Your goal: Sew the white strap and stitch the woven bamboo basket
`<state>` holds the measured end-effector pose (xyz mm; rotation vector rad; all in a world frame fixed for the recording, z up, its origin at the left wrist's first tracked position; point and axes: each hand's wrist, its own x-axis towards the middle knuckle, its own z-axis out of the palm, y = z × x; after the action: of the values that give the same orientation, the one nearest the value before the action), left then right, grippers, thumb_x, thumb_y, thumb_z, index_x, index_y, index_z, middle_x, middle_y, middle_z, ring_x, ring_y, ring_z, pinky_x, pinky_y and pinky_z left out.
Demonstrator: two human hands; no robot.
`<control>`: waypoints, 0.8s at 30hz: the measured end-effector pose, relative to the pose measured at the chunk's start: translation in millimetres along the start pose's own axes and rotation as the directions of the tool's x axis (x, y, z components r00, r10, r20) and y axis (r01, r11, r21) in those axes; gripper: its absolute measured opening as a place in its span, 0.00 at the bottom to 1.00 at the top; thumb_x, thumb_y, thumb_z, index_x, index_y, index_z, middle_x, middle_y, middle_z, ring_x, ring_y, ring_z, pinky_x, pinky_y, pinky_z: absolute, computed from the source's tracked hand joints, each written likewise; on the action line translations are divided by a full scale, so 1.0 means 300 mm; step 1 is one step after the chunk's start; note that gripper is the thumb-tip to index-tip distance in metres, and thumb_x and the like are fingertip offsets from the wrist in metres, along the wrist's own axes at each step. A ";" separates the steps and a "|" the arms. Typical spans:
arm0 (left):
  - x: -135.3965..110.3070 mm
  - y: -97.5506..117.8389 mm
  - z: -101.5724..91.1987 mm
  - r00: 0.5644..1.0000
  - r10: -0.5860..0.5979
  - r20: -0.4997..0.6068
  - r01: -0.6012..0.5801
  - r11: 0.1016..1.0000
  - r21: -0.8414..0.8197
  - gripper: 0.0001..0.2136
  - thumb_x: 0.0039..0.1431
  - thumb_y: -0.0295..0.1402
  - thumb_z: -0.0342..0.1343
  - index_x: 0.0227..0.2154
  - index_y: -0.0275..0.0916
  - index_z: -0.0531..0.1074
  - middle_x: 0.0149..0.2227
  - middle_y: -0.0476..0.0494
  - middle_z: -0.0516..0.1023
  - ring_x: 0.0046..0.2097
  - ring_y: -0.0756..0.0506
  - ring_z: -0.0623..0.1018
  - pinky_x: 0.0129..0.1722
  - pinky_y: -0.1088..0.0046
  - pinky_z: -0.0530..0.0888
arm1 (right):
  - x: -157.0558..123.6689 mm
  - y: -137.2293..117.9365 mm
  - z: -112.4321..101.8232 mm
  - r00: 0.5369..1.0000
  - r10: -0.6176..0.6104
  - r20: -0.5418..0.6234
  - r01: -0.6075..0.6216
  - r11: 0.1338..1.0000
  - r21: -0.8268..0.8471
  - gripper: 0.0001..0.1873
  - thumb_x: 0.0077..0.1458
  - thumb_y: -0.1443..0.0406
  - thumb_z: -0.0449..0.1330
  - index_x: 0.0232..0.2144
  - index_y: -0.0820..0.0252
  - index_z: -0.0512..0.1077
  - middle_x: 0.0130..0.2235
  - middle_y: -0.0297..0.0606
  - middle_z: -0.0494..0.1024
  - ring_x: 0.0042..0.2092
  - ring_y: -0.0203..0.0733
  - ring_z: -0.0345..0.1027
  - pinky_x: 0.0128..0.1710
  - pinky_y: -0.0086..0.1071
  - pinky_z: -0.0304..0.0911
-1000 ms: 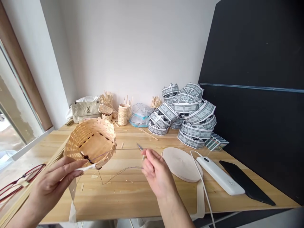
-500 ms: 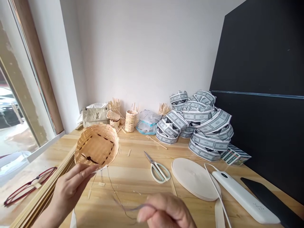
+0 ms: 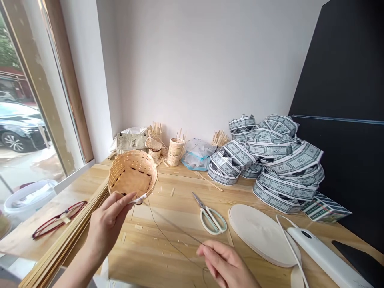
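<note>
My left hand [image 3: 109, 218] pinches the near rim of a small woven basket [image 3: 135, 172], which is tilted so that its inside faces me. Dark stitches run around the basket's flat bottom. At the rim beside my fingers is a strip of white material [image 3: 139, 199]. My right hand [image 3: 225, 262] is closed in a pinch on a dark thread [image 3: 177, 230], low and right of the basket. The thread runs between the rim and my right fingers, with a loose loop below. Whether a needle is in the pinch cannot be made out.
White-handled scissors [image 3: 211, 218] lie mid-table beside a flat cream roll [image 3: 261, 232]. A bundle of thin strips [image 3: 75, 236] and red glasses [image 3: 60, 220] lie at left. Patterned band rolls [image 3: 279, 168] are stacked at right, near a white device [image 3: 324, 252]. Small woven cups [image 3: 175, 152] stand behind.
My right hand has moved right, and the thread between it and the basket is more stretched. The basket tilts further back. The whole view has shifted left.
</note>
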<state>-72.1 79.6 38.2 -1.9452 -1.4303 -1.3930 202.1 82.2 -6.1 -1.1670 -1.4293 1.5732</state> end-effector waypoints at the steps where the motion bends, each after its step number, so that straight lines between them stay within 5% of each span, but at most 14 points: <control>1: -0.001 0.003 0.005 1.000 -0.016 0.007 0.016 1.000 -0.025 0.10 0.58 0.33 0.51 0.39 0.40 0.75 0.26 0.49 0.72 0.27 0.54 0.74 0.26 0.84 0.70 | 0.025 0.046 -0.001 0.999 0.033 0.008 -0.033 0.999 -0.022 0.30 0.39 0.40 0.60 0.23 0.62 0.72 0.17 0.29 0.59 0.17 0.28 0.46 0.17 0.25 0.41; 4: 0.001 0.010 0.019 0.999 -0.042 0.029 0.044 0.994 -0.096 0.09 0.57 0.30 0.52 0.39 0.40 0.75 0.26 0.50 0.72 0.27 0.54 0.73 0.26 0.84 0.70 | 0.070 0.157 0.001 0.997 0.072 0.014 -0.070 0.994 -0.082 0.28 0.38 0.42 0.61 0.25 0.61 0.74 0.20 0.34 0.66 0.21 0.34 0.59 0.19 0.26 0.50; 6: 0.005 0.014 0.029 0.997 -0.067 0.045 0.072 0.987 -0.143 0.09 0.57 0.29 0.52 0.38 0.40 0.75 0.25 0.51 0.71 0.27 0.54 0.73 0.26 0.83 0.70 | 0.078 0.179 0.000 0.974 -0.094 -0.205 0.059 0.984 -0.171 0.22 0.41 0.47 0.63 0.30 0.58 0.75 0.30 0.39 0.72 0.32 0.43 0.66 0.26 0.30 0.59; 7: 0.008 0.018 0.034 0.995 -0.084 0.053 0.092 0.982 -0.167 0.09 0.57 0.29 0.52 0.38 0.40 0.76 0.25 0.51 0.71 0.26 0.53 0.73 0.26 0.83 0.70 | 0.078 0.170 0.003 0.916 -0.228 -0.331 0.143 0.954 -0.262 0.18 0.43 0.51 0.63 0.32 0.57 0.75 0.35 0.41 0.72 0.38 0.46 0.66 0.30 0.32 0.61; 9: 0.013 0.029 0.044 0.990 -0.115 0.076 0.129 0.966 -0.224 0.09 0.56 0.30 0.53 0.37 0.39 0.76 0.24 0.50 0.71 0.25 0.53 0.73 0.25 0.82 0.70 | 0.074 0.115 0.023 0.720 -0.530 -0.449 0.282 0.814 -0.508 0.10 0.49 0.58 0.61 0.33 0.55 0.74 0.39 0.41 0.71 0.41 0.47 0.65 0.34 0.34 0.62; 12: 0.021 0.058 0.062 0.984 -0.135 0.115 0.164 0.941 -0.295 0.09 0.56 0.29 0.52 0.37 0.38 0.76 0.23 0.50 0.70 0.24 0.53 0.73 0.23 0.82 0.70 | 0.073 -0.018 0.104 0.422 -0.884 -0.203 0.486 0.409 -0.772 0.04 0.54 0.68 0.57 0.33 0.55 0.72 0.35 0.39 0.70 0.38 0.42 0.65 0.36 0.33 0.62; 14: 0.024 0.080 0.073 0.983 -0.131 0.132 0.167 0.933 -0.318 0.09 0.55 0.29 0.53 0.37 0.39 0.77 0.22 0.51 0.70 0.24 0.53 0.73 0.23 0.83 0.70 | 0.081 -0.100 0.176 0.293 -0.956 -0.005 0.576 0.181 -0.797 0.08 0.56 0.73 0.54 0.35 0.58 0.71 0.33 0.39 0.69 0.35 0.39 0.64 0.35 0.30 0.62; 19: 0.019 0.105 0.088 0.985 -0.119 0.123 0.159 0.904 -0.397 0.09 0.54 0.28 0.54 0.35 0.41 0.77 0.24 0.50 0.73 0.27 0.52 0.75 0.25 0.83 0.71 | 0.127 -0.198 0.253 0.194 -0.921 0.338 0.628 -0.148 -0.764 0.13 0.60 0.74 0.47 0.35 0.67 0.72 0.28 0.40 0.69 0.32 0.40 0.60 0.33 0.33 0.59; 24: 0.001 0.099 0.097 0.963 -0.200 0.181 0.264 0.829 -0.493 0.08 0.52 0.29 0.55 0.34 0.41 0.78 0.23 0.49 0.72 0.24 0.52 0.74 0.22 0.83 0.70 | 0.140 -0.220 0.232 0.131 -0.906 0.403 0.576 -0.262 -0.775 0.12 0.58 0.74 0.49 0.30 0.66 0.72 0.27 0.39 0.70 0.33 0.40 0.62 0.32 0.33 0.57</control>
<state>-32.0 88.5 32.9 -2.2621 -1.5015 -1.9666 117.8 105.9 51.2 -0.4494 -2.0475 -0.5141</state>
